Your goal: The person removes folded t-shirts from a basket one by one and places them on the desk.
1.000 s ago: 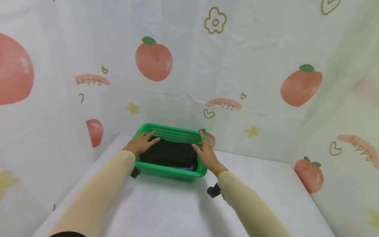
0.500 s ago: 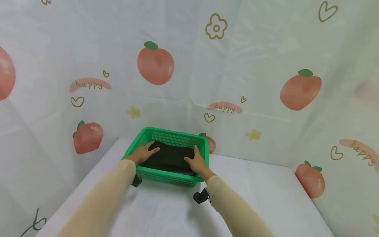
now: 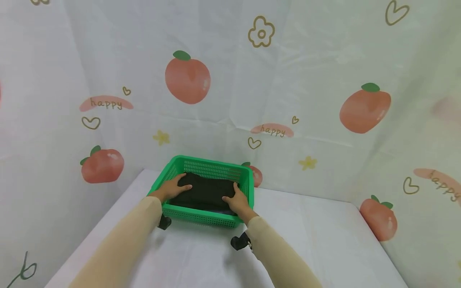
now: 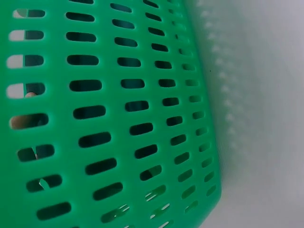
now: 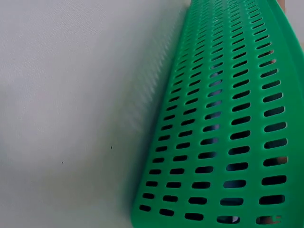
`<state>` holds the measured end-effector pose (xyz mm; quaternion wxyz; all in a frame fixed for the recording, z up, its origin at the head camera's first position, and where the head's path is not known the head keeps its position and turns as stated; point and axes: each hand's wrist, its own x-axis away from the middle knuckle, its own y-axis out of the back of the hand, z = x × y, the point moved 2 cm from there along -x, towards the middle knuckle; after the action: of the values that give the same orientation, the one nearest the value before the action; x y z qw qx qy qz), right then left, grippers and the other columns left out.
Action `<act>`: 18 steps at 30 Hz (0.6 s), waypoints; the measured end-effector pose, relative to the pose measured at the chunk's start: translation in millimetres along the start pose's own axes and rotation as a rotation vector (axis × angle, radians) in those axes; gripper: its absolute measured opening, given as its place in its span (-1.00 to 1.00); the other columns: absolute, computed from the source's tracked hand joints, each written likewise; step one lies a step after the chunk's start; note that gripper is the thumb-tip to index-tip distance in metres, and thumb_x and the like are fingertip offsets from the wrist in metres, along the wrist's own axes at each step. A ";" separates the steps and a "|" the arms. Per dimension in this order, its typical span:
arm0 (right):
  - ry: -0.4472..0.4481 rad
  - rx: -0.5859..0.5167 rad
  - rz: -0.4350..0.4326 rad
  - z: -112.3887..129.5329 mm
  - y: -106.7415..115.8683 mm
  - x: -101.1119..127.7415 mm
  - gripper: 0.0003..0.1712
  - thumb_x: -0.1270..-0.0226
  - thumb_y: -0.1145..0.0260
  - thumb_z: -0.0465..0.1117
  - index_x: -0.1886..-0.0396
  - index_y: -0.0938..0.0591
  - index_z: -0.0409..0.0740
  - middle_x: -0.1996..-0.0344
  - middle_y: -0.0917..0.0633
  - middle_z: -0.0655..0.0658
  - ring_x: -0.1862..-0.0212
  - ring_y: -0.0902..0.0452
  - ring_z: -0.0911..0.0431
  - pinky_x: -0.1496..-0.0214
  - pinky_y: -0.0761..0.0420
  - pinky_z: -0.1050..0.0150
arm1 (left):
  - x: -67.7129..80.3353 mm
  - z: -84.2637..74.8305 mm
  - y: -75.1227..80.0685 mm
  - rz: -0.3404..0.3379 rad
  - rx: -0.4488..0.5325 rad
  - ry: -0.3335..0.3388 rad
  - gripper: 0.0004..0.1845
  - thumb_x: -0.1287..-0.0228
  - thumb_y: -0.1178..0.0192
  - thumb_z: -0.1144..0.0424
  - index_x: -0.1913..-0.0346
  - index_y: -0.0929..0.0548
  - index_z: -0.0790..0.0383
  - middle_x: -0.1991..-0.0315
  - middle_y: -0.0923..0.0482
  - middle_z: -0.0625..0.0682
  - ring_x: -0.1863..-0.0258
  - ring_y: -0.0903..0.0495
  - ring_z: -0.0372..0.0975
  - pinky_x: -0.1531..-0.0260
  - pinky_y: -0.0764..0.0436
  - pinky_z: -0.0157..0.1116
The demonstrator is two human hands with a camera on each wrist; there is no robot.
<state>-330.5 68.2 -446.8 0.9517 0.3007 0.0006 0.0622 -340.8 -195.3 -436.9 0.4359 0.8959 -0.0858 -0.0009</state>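
Note:
A green slotted plastic basket [image 3: 201, 216] stands at the back of a white table, near the corner. A folded black cloth [image 3: 206, 192] lies inside it, with a purple layer just showing under its near edge. My left hand [image 3: 174, 188] rests flat on the cloth's left side, fingers straight. My right hand [image 3: 235, 200] presses on the cloth's right near corner, fingers spread. Both wrist views show only the basket's outer wall [image 4: 118, 128] [image 5: 228, 118] up close; neither hand shows in them.
The white table [image 3: 324, 240] runs forward and to the right of the basket. White curtains printed with peaches and "happy" close in the back and both sides [image 3: 306, 100]. Small black wrist cameras [image 3: 239, 242] hang under my sleeves.
My right hand has come in from the basket's right rim onto the black cloth. My left hand has slid a little lower on the cloth. The head view shifted slightly.

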 end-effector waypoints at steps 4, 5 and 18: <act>0.037 0.026 -0.034 0.1 -0.4 -1.0 -0.07 -0.34 -0.38 -0.15 -0.55 -0.11 -0.27 -0.45 -0.25 -0.40 -0.45 -0.16 -0.31 -0.41 -0.27 -0.18 | 1.4 -0.7 0.7 -0.012 -0.020 -0.013 -0.19 -0.48 -0.05 -0.06 -0.52 -0.05 0.40 -0.45 -0.06 0.50 -0.33 -0.21 0.41 -0.23 -0.30 0.29; 0.047 0.028 -0.042 0.5 -0.4 -1.4 -0.07 -0.32 -0.39 -0.15 -0.54 -0.12 -0.28 -0.45 -0.26 -0.40 -0.45 -0.17 -0.31 -0.41 -0.28 -0.17 | 1.4 -0.3 1.0 -0.017 -0.024 -0.015 -0.19 -0.47 -0.06 -0.06 -0.52 -0.06 0.40 -0.45 -0.06 0.50 -0.33 -0.21 0.40 -0.23 -0.30 0.29; 0.026 -0.052 -0.029 0.0 2.0 -1.8 -0.06 -0.28 -0.42 -0.22 -0.55 -0.14 -0.17 -0.48 -0.22 -0.35 -0.46 -0.14 -0.30 -0.40 -0.29 -0.20 | -2.4 2.5 2.5 -0.061 -0.008 -0.047 -0.19 -0.42 -0.14 -0.06 -0.50 -0.13 0.37 -0.43 -0.11 0.50 -0.32 -0.24 0.39 -0.21 -0.33 0.29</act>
<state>-332.6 69.6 -445.7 0.9599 0.2748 0.0155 0.0523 -343.7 -198.4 -436.6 0.4372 0.8960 -0.0685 -0.0358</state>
